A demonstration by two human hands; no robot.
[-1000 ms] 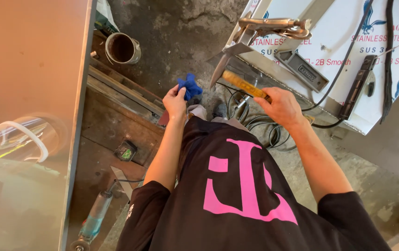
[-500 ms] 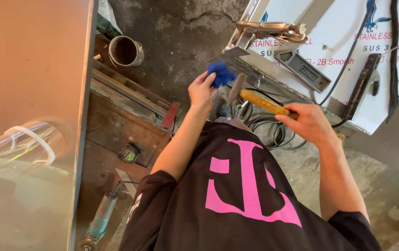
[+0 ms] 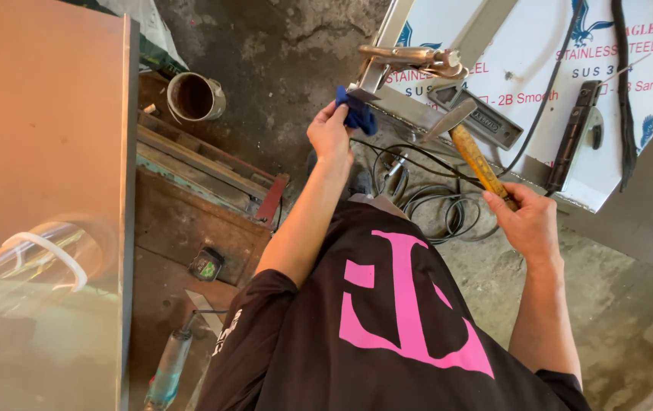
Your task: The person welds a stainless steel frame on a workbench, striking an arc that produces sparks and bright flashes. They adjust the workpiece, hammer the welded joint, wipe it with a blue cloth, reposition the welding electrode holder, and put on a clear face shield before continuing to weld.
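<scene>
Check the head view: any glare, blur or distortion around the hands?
Head view: even daylight, no hard shadows; the left hand with the blue cloth and the right hand on the yellow-handled hammer are sharp; the shiny metal panel at frame left shows warm, smeared reflections; wide-angle lens bends the edges.

Shirt: black short-sleeved tee (image 3: 387, 335)
Print: big pink blocky emblem (image 3: 406, 304)
Sleeve: small white marking (image 3: 229, 331)
Forearms: bare
</scene>
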